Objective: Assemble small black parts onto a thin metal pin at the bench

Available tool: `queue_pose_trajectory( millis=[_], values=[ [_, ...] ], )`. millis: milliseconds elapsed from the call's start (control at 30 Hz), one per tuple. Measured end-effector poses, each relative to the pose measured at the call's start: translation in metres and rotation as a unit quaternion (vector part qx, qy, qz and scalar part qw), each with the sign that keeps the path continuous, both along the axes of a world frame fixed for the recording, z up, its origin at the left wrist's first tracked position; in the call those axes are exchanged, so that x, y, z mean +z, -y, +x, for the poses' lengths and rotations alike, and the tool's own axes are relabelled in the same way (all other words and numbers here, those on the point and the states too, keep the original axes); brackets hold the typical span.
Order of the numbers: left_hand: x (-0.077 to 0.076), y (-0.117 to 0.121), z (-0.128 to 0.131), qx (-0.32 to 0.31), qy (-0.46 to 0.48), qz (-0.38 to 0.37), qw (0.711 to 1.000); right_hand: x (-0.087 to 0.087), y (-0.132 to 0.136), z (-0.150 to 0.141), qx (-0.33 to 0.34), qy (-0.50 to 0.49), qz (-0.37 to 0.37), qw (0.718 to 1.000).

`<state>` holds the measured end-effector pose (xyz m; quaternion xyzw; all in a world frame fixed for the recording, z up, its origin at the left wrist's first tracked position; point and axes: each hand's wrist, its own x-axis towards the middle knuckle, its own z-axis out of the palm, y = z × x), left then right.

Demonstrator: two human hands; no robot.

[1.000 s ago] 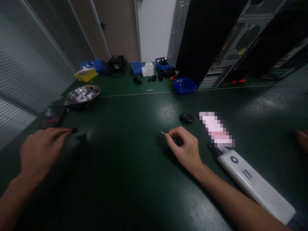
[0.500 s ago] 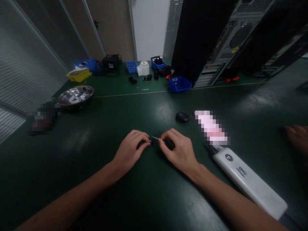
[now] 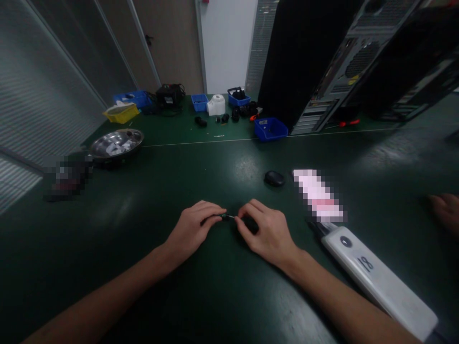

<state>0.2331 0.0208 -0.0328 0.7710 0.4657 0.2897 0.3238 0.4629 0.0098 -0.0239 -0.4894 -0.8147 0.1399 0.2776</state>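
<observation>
My left hand (image 3: 195, 228) and my right hand (image 3: 267, 231) meet over the dark green table (image 3: 201, 296), close to the near edge. The left fingers pinch a small black part (image 3: 225, 217). The right hand grips a small tool with a black handle (image 3: 250, 223), whose thin metal tip touches the black part. Both hands rest low on the table, fingertips almost touching. The part is largely hidden by my fingers.
A black oval object (image 3: 274, 178) lies beyond my right hand. A long white device (image 3: 380, 282) lies at the right. A metal bowl (image 3: 116, 143) stands at the left; blue bins (image 3: 270, 129) and a yellow bin (image 3: 121, 112) stand farther back. Another person's hand (image 3: 444, 210) rests at the right edge.
My left hand came in from the far left with a small black part and now meets the right hand. The tool's tip now touches the part.
</observation>
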Motion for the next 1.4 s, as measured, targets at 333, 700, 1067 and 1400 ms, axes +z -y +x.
queue_pose_trajectory(
  millis=[333,700,1067,1400],
  values=[
    [-0.001,0.003,0.001,-0.05,-0.005,0.04,0.998,-0.003,0.001,-0.001,0.039,-0.006,-0.01,0.999],
    [0.003,0.006,0.003,0.01,0.06,0.01,0.998,-0.001,0.002,-0.002,0.042,-0.056,-0.006,0.998],
    [0.009,0.007,0.003,0.022,0.126,-0.012,0.992,0.003,0.001,-0.001,0.067,-0.132,-0.011,0.989],
    [0.01,0.009,0.003,-0.004,0.079,-0.003,0.997,-0.001,-0.001,-0.001,0.046,-0.144,0.01,0.989]
  ],
)
